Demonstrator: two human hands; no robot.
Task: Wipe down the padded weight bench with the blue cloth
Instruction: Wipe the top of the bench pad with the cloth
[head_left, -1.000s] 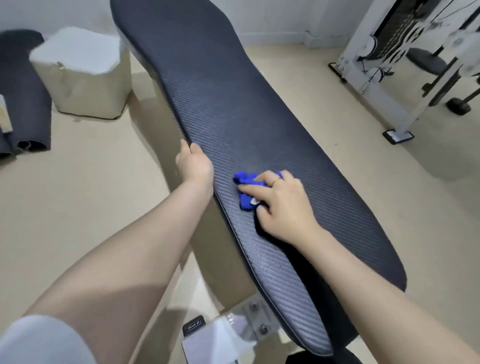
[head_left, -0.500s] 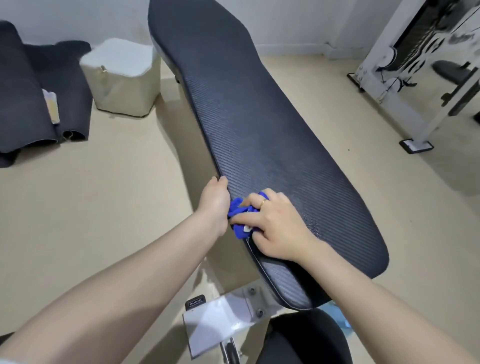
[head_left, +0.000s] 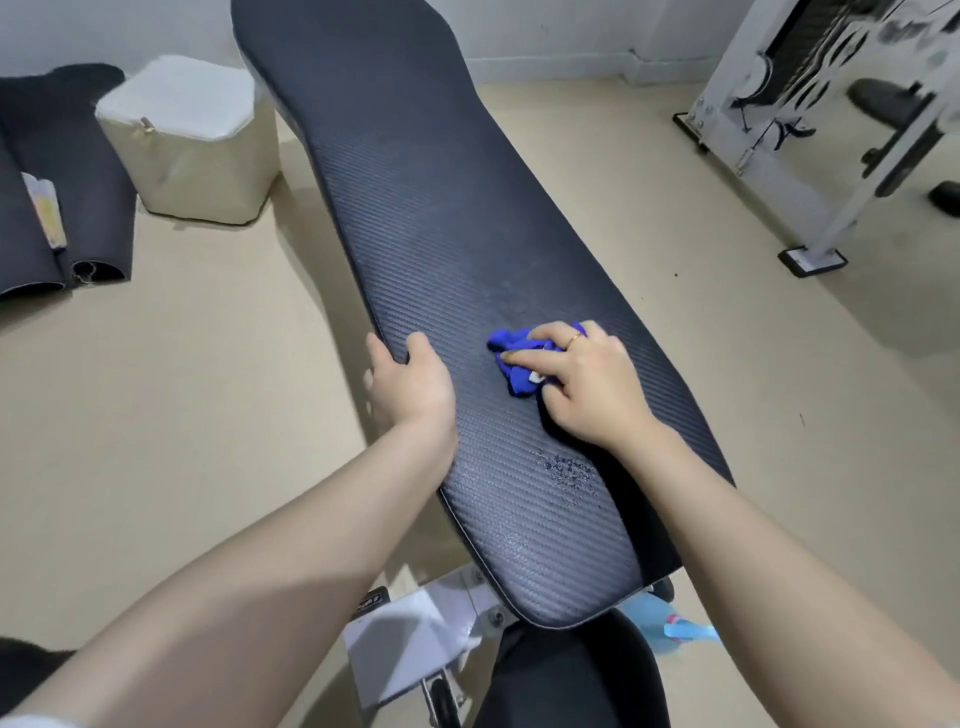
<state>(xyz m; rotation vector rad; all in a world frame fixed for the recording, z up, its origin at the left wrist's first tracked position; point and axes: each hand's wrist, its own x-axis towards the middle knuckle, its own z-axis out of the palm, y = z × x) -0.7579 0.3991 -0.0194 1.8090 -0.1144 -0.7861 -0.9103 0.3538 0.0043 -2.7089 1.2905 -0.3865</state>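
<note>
Bench padding (head_left: 457, 218) fills the middle of the view, a long dark pad with a fine ribbed weave, running from the near rounded end away toward the wall. Half a second ago the blue cloth sat at the pad's left edge, right against the left hand; now it lies further in, near the middle of the pad's width, and the two hands are apart. The view has also shifted, so the near end of the pad shows more fully.

A patch of small droplets (head_left: 571, 475) glistens on the weave just nearer than the right wrist; the pad beyond the cloth looks faintly smeared.

The left hand (head_left: 410, 384) is curled over the pad's left edge, thumb on top and fingers wrapped down the side, clamping the edge. The right hand (head_left: 587, 387) lies palm down on the pad with its fingers drawn together over the blue cloth (head_left: 511, 358), pressing the bunched fabric onto the surface; a ring (head_left: 574, 340) shows on one finger. The cloth is crumpled, vivid blue, with a small white tag showing under the fingers.

On the floor to the left stand a cream padded cube (head_left: 192, 140) and rolled dark mats (head_left: 57, 176). A white machine frame (head_left: 810, 156) stands at the right. No container is visible.
</note>
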